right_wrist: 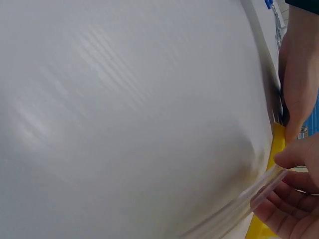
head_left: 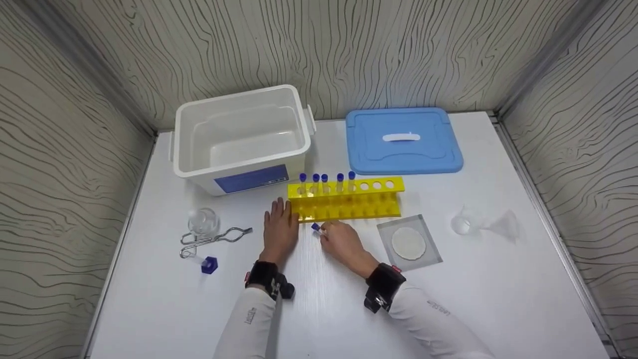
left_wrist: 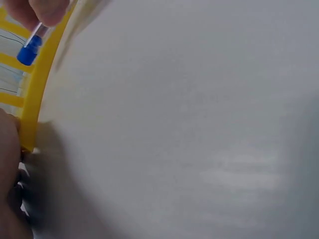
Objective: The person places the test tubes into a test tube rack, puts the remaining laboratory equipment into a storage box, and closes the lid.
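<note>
One clear test tube (right_wrist: 234,211) is pinched near its blue cap (head_left: 315,226) by the right hand (head_left: 343,242) and held tilted, just before the yellow rack (head_left: 344,204); the rack's end is touched by the left hand (head_left: 280,232), whose grip is relaxed, with fingers straight. Should the smooth tube be pinched too lightly, it could be dropped on the tabletop (head_left: 319,309). Should the rack be bumped, its five capped tubes (head_left: 325,179) could be shaken. Small print is carried by the sleeves (head_left: 433,319) and the blue label (head_left: 251,178), but it cannot be read surely.
</note>
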Demonstrator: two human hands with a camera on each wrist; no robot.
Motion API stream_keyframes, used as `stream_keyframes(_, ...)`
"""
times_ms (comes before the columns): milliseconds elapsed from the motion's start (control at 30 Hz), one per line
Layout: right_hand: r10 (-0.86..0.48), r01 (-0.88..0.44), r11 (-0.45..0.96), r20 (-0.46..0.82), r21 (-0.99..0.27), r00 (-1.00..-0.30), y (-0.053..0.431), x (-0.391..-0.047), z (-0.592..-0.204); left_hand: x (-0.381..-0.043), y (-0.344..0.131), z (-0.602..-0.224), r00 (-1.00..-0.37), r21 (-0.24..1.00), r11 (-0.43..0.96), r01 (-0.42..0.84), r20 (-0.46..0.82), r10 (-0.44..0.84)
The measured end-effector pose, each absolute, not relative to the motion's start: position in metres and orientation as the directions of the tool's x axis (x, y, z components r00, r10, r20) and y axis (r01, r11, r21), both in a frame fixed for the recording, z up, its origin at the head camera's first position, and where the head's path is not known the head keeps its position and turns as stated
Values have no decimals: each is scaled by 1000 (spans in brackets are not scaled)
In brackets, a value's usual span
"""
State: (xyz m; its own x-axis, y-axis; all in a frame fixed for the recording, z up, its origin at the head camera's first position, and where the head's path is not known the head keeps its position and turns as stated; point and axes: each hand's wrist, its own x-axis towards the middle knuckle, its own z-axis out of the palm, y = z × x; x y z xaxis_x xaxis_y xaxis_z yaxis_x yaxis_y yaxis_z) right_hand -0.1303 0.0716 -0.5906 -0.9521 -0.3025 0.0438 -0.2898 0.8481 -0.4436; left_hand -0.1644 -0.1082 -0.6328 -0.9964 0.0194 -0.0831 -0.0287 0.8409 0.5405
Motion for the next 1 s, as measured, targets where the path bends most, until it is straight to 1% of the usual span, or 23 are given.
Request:
stream_keyframes(100, -291, -274, 833, 41, -481, -956, 76, -133, -579, -165, -107, -631, -995, 543, 839, -37, -98, 20)
stream_keyframes(200, -268, -262, 816, 65, -516, -961, 81, -134, -564, -165, -107, -631, -995, 541, 840, -39, -102, 20)
stream_keyframes(400, -193, -258, 764, 172, -592, -966, 91, -136, -533, -166, -110, -634, -993, 539, 841, -48, -118, 19)
stream_keyframes(567, -133, -280, 703, 266, -654, -955, 104, -139, -513, -166, -112, -637, -994, 546, 837, -37, -108, 27)
stream_keyframes(767, -25, -267, 647, 330, -715, -944, 122, -143, -497, -167, -111, -638, -994, 548, 836, -31, -101, 30)
stream_keyframes(1000, 63, -311, 575, 421, -756, -905, 143, -149, -485, -167, -111, -636, -994, 545, 838, -26, -104, 37)
